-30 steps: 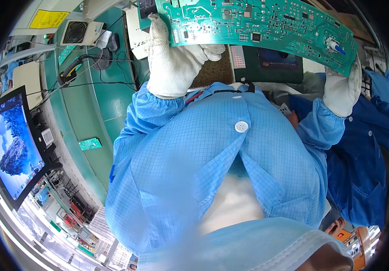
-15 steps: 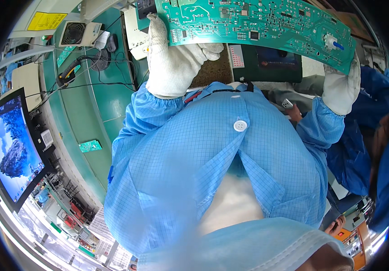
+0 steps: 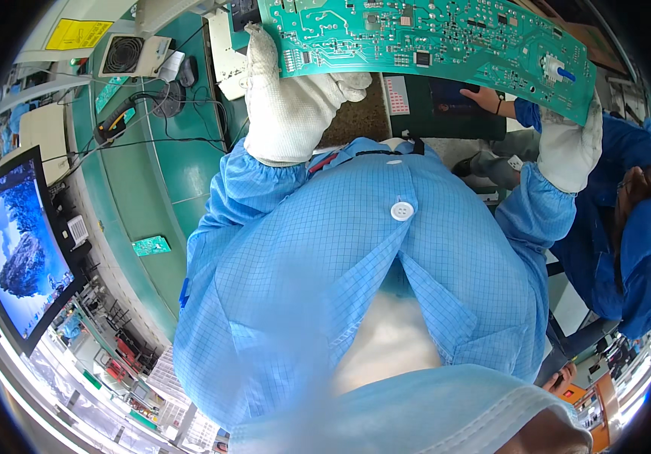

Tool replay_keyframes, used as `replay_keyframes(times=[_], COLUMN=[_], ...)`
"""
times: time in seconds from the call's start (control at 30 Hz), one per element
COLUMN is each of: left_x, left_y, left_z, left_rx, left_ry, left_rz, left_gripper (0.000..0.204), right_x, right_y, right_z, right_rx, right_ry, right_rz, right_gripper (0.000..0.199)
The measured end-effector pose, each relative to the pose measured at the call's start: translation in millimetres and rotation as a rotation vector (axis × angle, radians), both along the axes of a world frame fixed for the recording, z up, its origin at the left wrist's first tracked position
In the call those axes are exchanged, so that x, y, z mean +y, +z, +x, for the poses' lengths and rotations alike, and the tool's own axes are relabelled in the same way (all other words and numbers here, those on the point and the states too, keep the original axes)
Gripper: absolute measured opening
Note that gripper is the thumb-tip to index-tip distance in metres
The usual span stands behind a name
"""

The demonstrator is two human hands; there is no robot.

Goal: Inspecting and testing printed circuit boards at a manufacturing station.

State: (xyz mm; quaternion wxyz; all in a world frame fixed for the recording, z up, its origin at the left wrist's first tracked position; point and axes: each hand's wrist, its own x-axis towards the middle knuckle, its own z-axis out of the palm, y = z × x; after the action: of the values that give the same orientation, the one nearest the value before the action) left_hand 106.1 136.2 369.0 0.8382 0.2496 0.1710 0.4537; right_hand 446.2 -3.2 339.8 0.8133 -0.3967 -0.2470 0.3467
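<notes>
A long green circuit board (image 3: 416, 49) spans the top of the head view, its side with chips and solder points facing me. Near its right end sits a white round part with a blue shaft (image 3: 560, 70). My left hand (image 3: 291, 106), in a white knit glove, is closed on the board's left end, thumb up along the edge and the other fingers curled beneath. The board's right end is held by my right hand (image 3: 571, 151), gloved as well; the board hides part of its fingers.
To the right, a co-worker in blue stretches a hand (image 3: 484, 98) over a dark flat panel (image 3: 446, 113) below the board. On the left green bench (image 3: 189, 170) are a handheld scanner (image 3: 117, 121), cables, a fan unit (image 3: 125, 57) and a small green board (image 3: 151, 245). A monitor (image 3: 23, 246) stands far left.
My hands and the board have hardly moved. The co-worker's hand, lower down by a phone-like thing earlier, now reaches out over the dark panel, and their body has shifted.
</notes>
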Motion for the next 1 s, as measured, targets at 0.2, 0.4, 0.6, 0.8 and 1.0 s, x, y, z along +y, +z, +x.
replay_keyframes(times=[0.2, 0.4, 0.6, 0.8, 1.0], left_x=[-1, 2, 2, -2, 0], left_y=[2, -3, 0, 10, 10], left_z=[1, 2, 5, 3, 4], left_rx=[0.003, -0.069, -0.062, -0.021, -0.037], left_ry=[-0.015, -0.002, 0.024, 0.033, 0.025], left_rz=[-0.09, -0.179, -0.078, -0.139, -0.14], left_gripper=[0.073, 0.078, 0.082, 0.082, 0.079], right_x=[7, 14, 12, 10, 8], right_y=[12, 23, 16, 4, 4], right_z=[-18, -29, -22, -7, -9], right_rx=[-0.058, 0.135, -0.061, 0.058, 0.052], right_ry=[-0.064, -0.103, -0.099, -0.065, -0.082], right_rz=[-0.047, -0.047, -0.106, -0.054, -0.07], right_gripper=[0.03, 0.032, 0.033, 0.033, 0.034])
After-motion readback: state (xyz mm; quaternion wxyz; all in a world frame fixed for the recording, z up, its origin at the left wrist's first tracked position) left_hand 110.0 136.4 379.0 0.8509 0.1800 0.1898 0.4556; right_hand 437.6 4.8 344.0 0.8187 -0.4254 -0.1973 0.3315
